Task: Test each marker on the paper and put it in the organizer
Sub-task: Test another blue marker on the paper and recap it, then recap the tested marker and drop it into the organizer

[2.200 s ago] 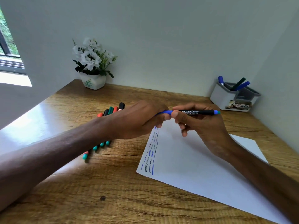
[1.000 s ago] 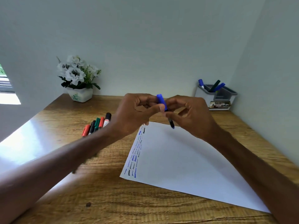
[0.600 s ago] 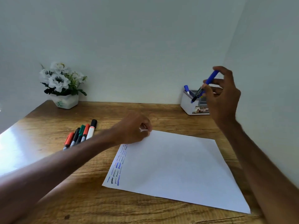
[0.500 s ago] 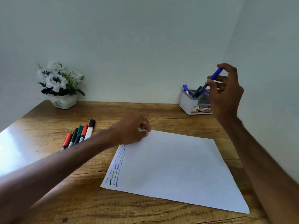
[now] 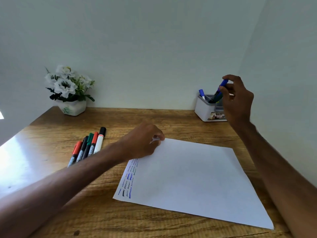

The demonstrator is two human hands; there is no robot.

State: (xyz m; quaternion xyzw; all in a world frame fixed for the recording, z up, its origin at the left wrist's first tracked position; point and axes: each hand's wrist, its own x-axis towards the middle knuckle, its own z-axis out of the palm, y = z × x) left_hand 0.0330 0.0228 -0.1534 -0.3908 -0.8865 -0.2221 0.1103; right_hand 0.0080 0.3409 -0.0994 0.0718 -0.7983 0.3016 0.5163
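My right hand [image 5: 237, 98] pinches a blue-capped marker [image 5: 221, 87] by its cap end, its lower end dipping into the white and grey organizer [image 5: 205, 109] at the back right. Another blue marker [image 5: 201, 94] stands in the organizer's left corner. A white sheet of paper [image 5: 192, 179] lies on the wooden desk, with blue and dark test squiggles [image 5: 129, 181] down its left edge. My left hand [image 5: 143, 141] rests closed on the paper's far left corner, pinching it. Several markers [image 5: 88, 146] with red, black and green caps lie side by side left of the paper.
A white pot of white flowers [image 5: 68, 91] stands at the back left of the desk [image 5: 51, 152]. Walls close in behind and on the right, right next to the organizer. My left forearm crosses over the lower ends of the loose markers.
My hands closed the blue marker, then my right hand carried it to the back right and lowered its end into the organizer. My left hand dropped onto the paper's corner.
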